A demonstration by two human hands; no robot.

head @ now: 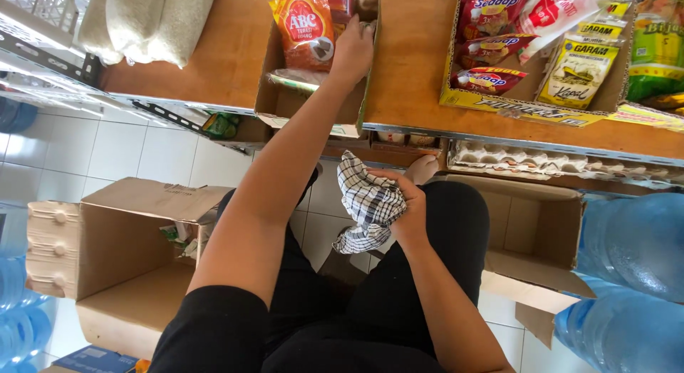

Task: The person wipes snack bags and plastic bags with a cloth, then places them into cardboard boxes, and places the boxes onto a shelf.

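Note:
My left hand (353, 49) reaches forward into an open cardboard box (285, 102) on the wooden shelf (406, 74). It rests beside a red snack packet (306, 31), near the box's right wall, and its fingertips are hidden inside the box. My right hand (413, 210) is held over my lap below the shelf edge and grips a bunched black-and-white checked cloth (367, 202). I am crouched in black clothes in front of the shelf.
A yellow carton (499, 106) of red and yellow packets sits to the right on the shelf, white sacks (142, 20) to the left. Egg trays (541, 159) lie on the lower shelf. Open cardboard boxes (121, 259) (534, 223) flank me, with blue water jugs (634, 252) at right.

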